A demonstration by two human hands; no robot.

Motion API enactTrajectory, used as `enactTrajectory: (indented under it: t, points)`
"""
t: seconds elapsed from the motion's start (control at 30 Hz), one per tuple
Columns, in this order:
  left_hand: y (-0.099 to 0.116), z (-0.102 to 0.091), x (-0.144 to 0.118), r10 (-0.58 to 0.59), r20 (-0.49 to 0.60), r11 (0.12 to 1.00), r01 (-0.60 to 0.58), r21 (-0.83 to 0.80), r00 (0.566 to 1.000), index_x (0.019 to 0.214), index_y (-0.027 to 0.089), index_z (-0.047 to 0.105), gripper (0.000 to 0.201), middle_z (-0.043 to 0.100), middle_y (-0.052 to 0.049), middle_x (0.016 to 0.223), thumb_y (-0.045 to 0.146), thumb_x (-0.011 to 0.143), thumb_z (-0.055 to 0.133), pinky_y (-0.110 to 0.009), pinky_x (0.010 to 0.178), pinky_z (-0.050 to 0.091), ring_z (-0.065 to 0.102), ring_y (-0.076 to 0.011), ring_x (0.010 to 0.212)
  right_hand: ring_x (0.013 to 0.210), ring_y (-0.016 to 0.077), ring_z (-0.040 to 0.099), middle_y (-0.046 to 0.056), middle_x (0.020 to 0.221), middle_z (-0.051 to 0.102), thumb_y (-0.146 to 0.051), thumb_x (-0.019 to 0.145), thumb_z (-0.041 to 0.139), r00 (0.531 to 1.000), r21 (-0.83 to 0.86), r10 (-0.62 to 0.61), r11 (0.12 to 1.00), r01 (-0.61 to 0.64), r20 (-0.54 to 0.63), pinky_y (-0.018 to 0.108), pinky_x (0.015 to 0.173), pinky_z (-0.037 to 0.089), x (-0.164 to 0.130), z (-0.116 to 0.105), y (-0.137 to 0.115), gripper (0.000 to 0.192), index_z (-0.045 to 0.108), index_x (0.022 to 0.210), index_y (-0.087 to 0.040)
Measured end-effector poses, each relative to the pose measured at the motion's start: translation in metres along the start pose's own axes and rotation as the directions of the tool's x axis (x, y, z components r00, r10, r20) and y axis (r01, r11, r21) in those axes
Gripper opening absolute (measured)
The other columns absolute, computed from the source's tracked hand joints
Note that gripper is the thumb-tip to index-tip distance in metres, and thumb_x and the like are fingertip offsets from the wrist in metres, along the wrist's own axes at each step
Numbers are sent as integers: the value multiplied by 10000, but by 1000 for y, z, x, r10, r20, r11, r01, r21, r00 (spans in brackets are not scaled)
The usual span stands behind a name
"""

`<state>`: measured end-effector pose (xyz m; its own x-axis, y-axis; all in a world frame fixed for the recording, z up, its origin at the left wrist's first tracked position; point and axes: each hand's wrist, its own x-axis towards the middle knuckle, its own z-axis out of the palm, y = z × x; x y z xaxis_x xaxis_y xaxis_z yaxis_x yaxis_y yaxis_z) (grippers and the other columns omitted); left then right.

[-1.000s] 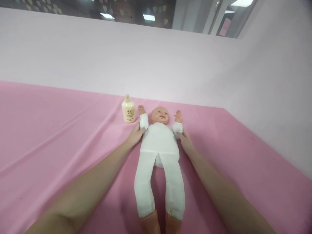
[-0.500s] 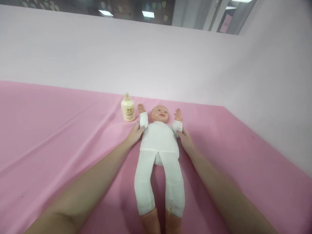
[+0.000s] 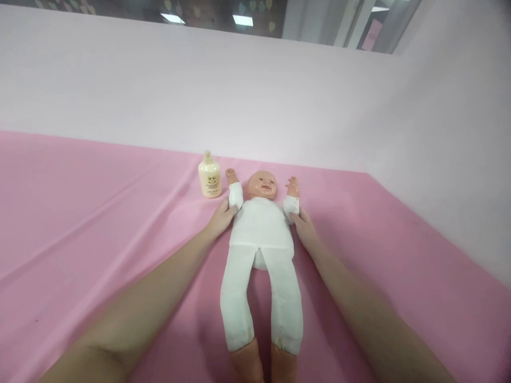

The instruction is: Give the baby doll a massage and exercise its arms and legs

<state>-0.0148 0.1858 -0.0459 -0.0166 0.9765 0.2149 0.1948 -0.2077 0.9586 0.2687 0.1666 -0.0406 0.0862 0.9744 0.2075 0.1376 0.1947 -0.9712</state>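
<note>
A baby doll with a white cloth body lies on its back, head away from me and both arms raised. Its head, hands and lower legs are skin-toned and hard-looking; the feet fall outside the view. My left hand is closed around the doll's upper arm on the left, thumb on the near side. On the other side, my right hand grips the opposite upper arm, with the thumb at the white sleeve. Fingers of both hands are partly hidden behind the doll's arms.
A pale yellow pump bottle stands upright just left of the doll's raised hand. Pink cloth with several creases covers the surface. A white wall rises behind and on the right, with a window at the top.
</note>
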Motion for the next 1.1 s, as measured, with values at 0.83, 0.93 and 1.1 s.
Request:
enactTrajectory:
  t: [0.83,0.93,1.1]
  points:
    - [-1,0,1,3,-4,1000,-3,17,1000,1160,145,542,404,624,-93,1103,370,825,521,-357,858,411,558,-248,997,983,217,574,27,1066,651,-338,777,540,1000,-25,-5,1000,5,2,360,870,437,4,-1,6,342,602,1095,-230]
    - [-1,0,1,11,-4,1000,-11,13,1000,1163,151,543,399,623,-89,1110,364,826,516,-358,866,410,557,-248,1000,977,217,574,27,1057,650,-336,775,536,1000,-34,-5,999,5,-5,361,865,437,3,-1,5,337,605,1087,-227]
    - [-1,0,1,9,-6,1000,-9,22,1000,1166,150,544,402,621,-91,1104,362,825,519,-363,869,413,557,-249,997,979,215,570,35,1057,647,-333,782,528,1000,-39,-8,999,8,4,358,865,434,2,-1,3,335,600,1088,-218]
